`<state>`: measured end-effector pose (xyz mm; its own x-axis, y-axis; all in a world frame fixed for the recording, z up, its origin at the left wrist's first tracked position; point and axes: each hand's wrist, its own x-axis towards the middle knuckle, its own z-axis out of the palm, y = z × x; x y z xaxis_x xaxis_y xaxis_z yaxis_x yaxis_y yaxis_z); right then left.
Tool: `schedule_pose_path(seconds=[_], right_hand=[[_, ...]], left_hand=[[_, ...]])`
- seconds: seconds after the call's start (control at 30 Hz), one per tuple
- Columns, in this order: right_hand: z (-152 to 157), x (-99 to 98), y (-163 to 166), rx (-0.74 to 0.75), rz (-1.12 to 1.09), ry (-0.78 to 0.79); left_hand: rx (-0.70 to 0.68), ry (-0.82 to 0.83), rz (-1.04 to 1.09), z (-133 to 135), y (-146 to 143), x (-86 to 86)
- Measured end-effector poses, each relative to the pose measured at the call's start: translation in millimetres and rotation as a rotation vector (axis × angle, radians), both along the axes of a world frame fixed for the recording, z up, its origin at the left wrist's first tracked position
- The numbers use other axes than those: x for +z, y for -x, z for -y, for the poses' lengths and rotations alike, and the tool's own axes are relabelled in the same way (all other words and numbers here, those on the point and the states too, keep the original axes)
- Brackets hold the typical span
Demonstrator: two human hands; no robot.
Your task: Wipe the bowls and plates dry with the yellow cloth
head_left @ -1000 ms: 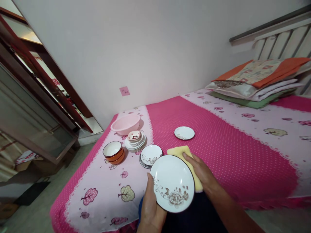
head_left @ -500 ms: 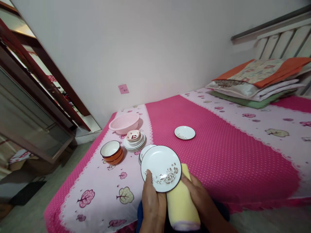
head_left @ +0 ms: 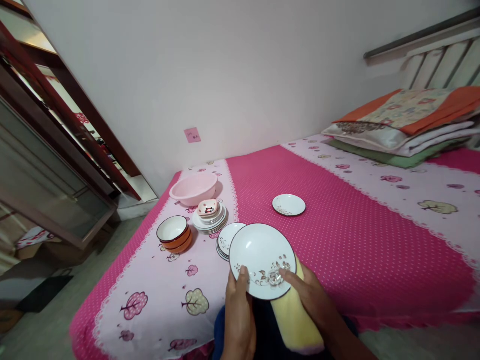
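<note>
Surface: bed (head_left: 348, 235), its spread bright pink with small pale dots, set between pale bands of printed trees with a lace-pattern edging. Room: plain white wall (head_left: 240, 75) bearing a small pink paper (head_left: 192, 135); dark-red door frame (head_left: 84, 95) at left; folded bedding (head_left: 405, 115) stacked at right, with orange, patterned and green layers.

Held: plate (head_left: 258, 250), round, glossy white, dark-rimmed, with a brown floral spray; tilted, above the bed's near edge. Left hand (head_left: 240, 315): fingers closed on the plate's lower left edge. Right hand (head_left: 311, 295): fingers bent around a yellow cloth (head_left: 296, 322), soft-napped, at the plate's right edge; one tip over its face.

On the bed: single matching plate (head_left: 289, 204), lying flat; stack of matching plates (head_left: 228, 237), partly hidden by the held one; orange bowls (head_left: 178, 241), nested, white inside; pile of white plates (head_left: 210, 226), topped by a small patterned dish (head_left: 208, 208); pale pink basin (head_left: 194, 190), smooth-walled.
</note>
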<state>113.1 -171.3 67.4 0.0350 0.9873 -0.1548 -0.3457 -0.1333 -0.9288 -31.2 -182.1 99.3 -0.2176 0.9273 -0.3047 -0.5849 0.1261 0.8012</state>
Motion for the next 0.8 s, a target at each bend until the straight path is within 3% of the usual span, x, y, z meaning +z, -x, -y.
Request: schedule_pose_path(seconds=[0.07, 0.13, 0.27, 0.4, 0.53, 0.63, 0.8], right_hand=[[-3.5, -3.8, -8.5, -0.134, 0.264, -0.108], [-5.9, -6.9, -13.5, -0.272, 0.573, -0.275], [-4.9, -10.1, -9.3, -0.389, 1.046, -0.736], [1.2, -16.4, 2.3, -0.382, 1.330, -1.087], [11.8, -21.3, 10.2, -0.416, 1.494, -1.169], [20.3, -14.5, 12.2, -0.377, 1.521, -1.174], [20.1, 5.0, -7.3, -0.245, 1.228, -1.112]], left_hand=[[0.069, -0.045, -0.177, 2.9, 2.9, 3.6], [0.040, -0.084, -0.252, 5.8, 1.9, 10.1], [-0.202, -0.105, 0.014, 8.4, -10.5, 23.5], [-0.177, -0.109, 0.168, 7.1, -17.5, 22.8], [-0.104, -0.040, 0.203, 4.0, -9.6, 10.0], [-0.104, -0.044, 0.219, 1.4, 1.3, 2.2], [-0.199, -0.108, 0.209, 4.9, 24.6, -4.2]])
